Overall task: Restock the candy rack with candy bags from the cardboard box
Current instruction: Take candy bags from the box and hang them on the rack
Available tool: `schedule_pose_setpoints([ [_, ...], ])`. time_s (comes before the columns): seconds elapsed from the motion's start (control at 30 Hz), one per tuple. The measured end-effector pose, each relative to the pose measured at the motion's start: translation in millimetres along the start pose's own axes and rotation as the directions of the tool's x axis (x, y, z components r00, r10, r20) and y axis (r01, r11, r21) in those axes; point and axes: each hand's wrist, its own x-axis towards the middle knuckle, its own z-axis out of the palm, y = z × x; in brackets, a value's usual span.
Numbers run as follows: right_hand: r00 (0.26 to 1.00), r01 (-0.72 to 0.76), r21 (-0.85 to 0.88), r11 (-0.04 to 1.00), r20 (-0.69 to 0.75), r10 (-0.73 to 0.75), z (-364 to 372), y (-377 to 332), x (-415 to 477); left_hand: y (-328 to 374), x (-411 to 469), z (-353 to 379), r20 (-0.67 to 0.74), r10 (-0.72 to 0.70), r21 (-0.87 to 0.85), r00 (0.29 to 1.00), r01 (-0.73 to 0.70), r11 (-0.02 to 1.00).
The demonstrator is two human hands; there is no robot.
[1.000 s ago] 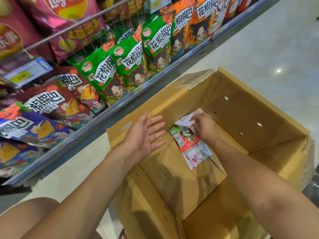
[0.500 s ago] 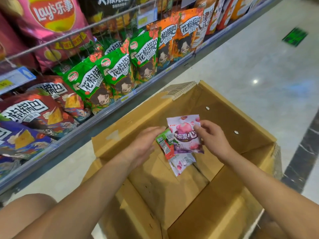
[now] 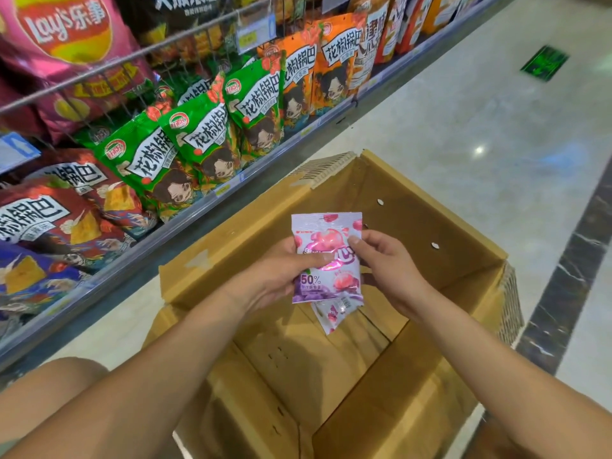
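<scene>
Candy bag (image 3: pixel 326 260), pink and purple, is held upright above the open box (image 3: pixel 430 223) in the middle of the view. A second bag (image 3: pixel 334 314) pokes out tilted from behind its lower edge.

At far left a shelf (image 3: pixel 185 226) carries snack packs: a pink Lay's bag (image 3: pixel 66 38) on top, red bags (image 3: pixel 49 220) below, then green bags (image 3: pixel 198 140) and orange bags (image 3: pixel 331 61) further right.

The left hand (image 3: pixel 278 276) grips the front bag's left edge, thumb across the print and fingers curled behind. The right hand (image 3: pixel 387 270) pinches its right edge, thumb on the front near the top. I cannot tell which hand holds the second bag.

The box stands on the floor (image 3: pixel 480 111) just beside the shelf, flaps out. At far right a green sticker (image 3: pixel 544 62) lies on the floor.
</scene>
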Motion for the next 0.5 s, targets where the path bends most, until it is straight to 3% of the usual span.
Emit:
schedule_pose_setpoints([
  [0.2,1.000,-0.015,-0.156,0.988,-0.019,0.012,-3,14,23,10,-6,-24,-0.168,0.090,0.060,0.982,-0.081,0.995],
  [0.27,0.999,-0.025,-0.278,0.960,-0.049,0.011,-3,26,34,17,-10,-37,-0.241,0.125,0.056,0.963,-0.115,0.992],
  [0.37,0.999,-0.028,-0.557,0.830,0.002,0.035,-6,54,55,24,-16,-57,-0.321,0.160,0.031,0.933,-0.159,0.987],
  [0.5,0.981,-0.093,-0.792,0.604,0.033,0.194,-4,92,79,23,-23,-75,-0.389,0.173,0.008,0.905,-0.184,0.983],
])
